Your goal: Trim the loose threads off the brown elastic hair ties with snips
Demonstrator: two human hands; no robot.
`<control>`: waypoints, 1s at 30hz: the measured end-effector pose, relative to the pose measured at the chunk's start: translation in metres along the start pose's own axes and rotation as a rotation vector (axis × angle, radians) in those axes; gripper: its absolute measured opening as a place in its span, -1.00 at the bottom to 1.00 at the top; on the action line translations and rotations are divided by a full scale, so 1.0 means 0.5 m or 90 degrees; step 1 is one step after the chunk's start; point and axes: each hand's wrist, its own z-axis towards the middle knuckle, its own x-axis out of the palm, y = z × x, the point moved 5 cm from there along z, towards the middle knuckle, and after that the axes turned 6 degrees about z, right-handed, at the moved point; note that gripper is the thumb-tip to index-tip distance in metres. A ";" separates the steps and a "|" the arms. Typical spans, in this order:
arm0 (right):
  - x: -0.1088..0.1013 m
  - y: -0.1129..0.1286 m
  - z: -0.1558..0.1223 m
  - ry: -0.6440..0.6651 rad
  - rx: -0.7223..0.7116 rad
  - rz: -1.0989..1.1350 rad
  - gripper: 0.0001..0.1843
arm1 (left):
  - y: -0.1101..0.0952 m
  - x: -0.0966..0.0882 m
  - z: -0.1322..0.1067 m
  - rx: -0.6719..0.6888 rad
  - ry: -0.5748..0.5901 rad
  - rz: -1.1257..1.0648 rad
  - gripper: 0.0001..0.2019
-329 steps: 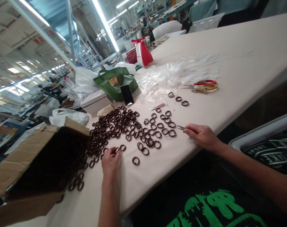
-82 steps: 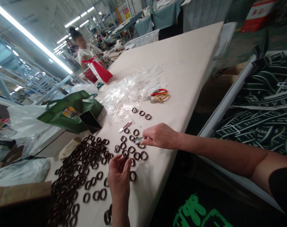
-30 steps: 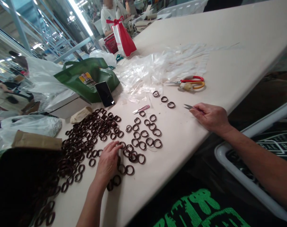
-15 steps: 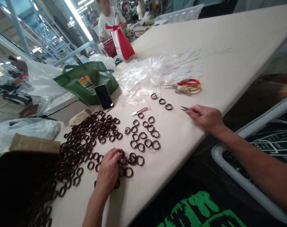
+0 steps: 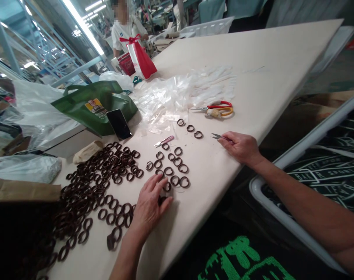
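My left hand (image 5: 150,200) lies over the tabletop with its fingers spread and the thumb apart, reaching onto the near edge of a loose group of dark brown rings (image 5: 168,171). Some rings under the fingers and by the thumb are partly hidden. To its left spreads a large heap of the same rings (image 5: 92,182). My right hand (image 5: 239,147) is closed around thread snips (image 5: 216,136), whose pointed blades stick out to the left. Beyond it sit three separate rings (image 5: 190,128). A second pair of snips with pink handles (image 5: 164,141) rests just past the group.
Red and yellow handled scissors (image 5: 219,109) lie near clear plastic strips (image 5: 177,93). A phone (image 5: 119,123) leans against a green bag (image 5: 95,105). A red and white bag (image 5: 141,58) stands farther back, near a person (image 5: 126,31). A white-framed cart (image 5: 255,186) borders the table's right edge.
My left hand has moved away from the heap side, toward the loose group, and its fingers have spread. My right hand still holds the snips. The whole view has shifted slightly.
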 end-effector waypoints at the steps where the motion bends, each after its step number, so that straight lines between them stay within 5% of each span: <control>1: -0.001 0.000 0.000 -0.003 -0.005 0.005 -0.49 | -0.009 0.011 0.003 0.013 0.014 0.000 -0.55; 5: -0.002 0.002 -0.002 -0.001 -0.019 0.031 -0.51 | 0.011 0.025 -0.036 -0.006 0.008 0.017 -0.62; 11: -0.003 0.000 -0.002 -0.006 -0.001 0.017 -0.47 | 0.051 -0.006 -0.101 -0.123 -0.052 0.025 -0.53; 25: -0.008 0.000 0.002 0.037 0.017 0.056 -0.49 | 0.007 -0.009 -0.022 -0.206 0.011 -0.039 -0.84; 30: -0.010 0.049 -0.004 0.121 -0.031 0.183 -0.49 | 0.020 -0.033 -0.032 -0.336 -0.029 -0.204 -0.78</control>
